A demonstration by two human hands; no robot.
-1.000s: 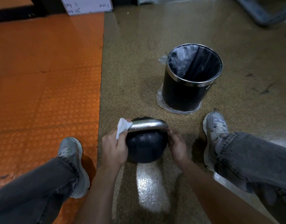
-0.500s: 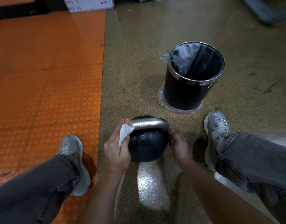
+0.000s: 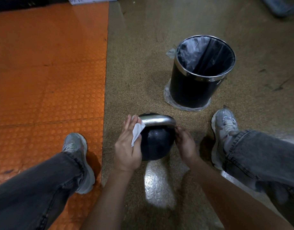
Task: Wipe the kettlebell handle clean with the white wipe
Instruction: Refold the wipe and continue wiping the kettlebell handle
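Head view: left hand [image 3: 127, 146] pinches white wipe [image 3: 137, 132] against handle [image 3: 157, 121]; right hand [image 3: 184, 143] clasps kettlebell [image 3: 155, 143]; loosely pinched, the wipe could slip.

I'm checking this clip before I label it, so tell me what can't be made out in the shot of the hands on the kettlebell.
All in the head view:
- Left end of the kettlebell handle: covered by the left hand and white wipe.
- Right hand fingertips: behind the kettlebell, grip unclear.
- Marking on top of the kettlebell: too small to read.
- Bin bottom: dark liner hides it.
- White sign: cut by the top edge.
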